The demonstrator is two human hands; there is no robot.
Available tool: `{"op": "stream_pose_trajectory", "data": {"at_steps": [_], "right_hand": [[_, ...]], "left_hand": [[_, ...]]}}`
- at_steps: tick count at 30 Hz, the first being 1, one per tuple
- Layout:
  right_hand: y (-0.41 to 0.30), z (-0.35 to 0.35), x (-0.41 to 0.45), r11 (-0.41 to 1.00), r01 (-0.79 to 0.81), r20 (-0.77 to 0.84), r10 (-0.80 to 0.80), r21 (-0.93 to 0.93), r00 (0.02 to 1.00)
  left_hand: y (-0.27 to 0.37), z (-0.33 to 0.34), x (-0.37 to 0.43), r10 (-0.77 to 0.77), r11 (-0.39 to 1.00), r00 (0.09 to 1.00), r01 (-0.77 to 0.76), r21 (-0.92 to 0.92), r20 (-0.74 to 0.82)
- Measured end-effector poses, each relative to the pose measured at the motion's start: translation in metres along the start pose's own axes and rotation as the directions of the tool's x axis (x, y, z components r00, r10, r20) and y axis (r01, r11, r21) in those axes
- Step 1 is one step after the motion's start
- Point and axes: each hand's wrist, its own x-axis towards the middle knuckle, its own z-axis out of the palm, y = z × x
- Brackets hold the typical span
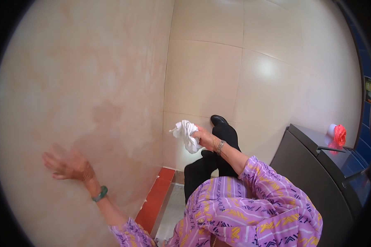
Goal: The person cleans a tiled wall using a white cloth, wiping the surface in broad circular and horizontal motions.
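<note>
My left hand [71,164], with its fingers spread and slightly blurred, is at the glossy marbled wall surface [80,77] on the left. I cannot tell whether the palm touches it. A green bangle [100,194] circles that wrist. My right hand [207,137] grips a crumpled white cloth [187,136] in front of my body. The cloth hangs above the floor, apart from the wall, and my fingers hide part of it. On the right wrist sits a metal watch or bracelet [219,147].
Large cream tiles [204,77] cover the floor ahead. A red ledge [157,194] runs along the wall's foot at lower left. To my right stands a dark grey cabinet [312,163], with a crumpled red plastic bag [339,135] near its top. My black shoe [219,120] points forward.
</note>
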Motion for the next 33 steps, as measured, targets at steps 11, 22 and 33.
{"op": "stream_pose_trajectory", "data": {"at_steps": [11, 22, 33], "right_hand": [[-0.064, 0.069, -0.041, 0.992, 0.128, 0.027, -0.128, 0.000, 0.991], [-0.150, 0.185, -0.141, 0.913, 0.239, 0.124, -0.209, -0.332, 0.970], [-0.211, 0.324, -0.270, 0.873, 0.422, 0.268, -0.357, -0.243, 0.895]], "left_hand": [[-0.048, -0.010, -0.021, -0.085, 0.977, 0.995, 0.093, 0.194, -0.048], [-0.118, -0.175, -0.071, -0.212, 0.939, 0.971, 0.233, 0.251, -0.108], [-0.138, -0.398, -0.081, -0.405, 0.895, 0.914, 0.394, 0.210, 0.013]]}}
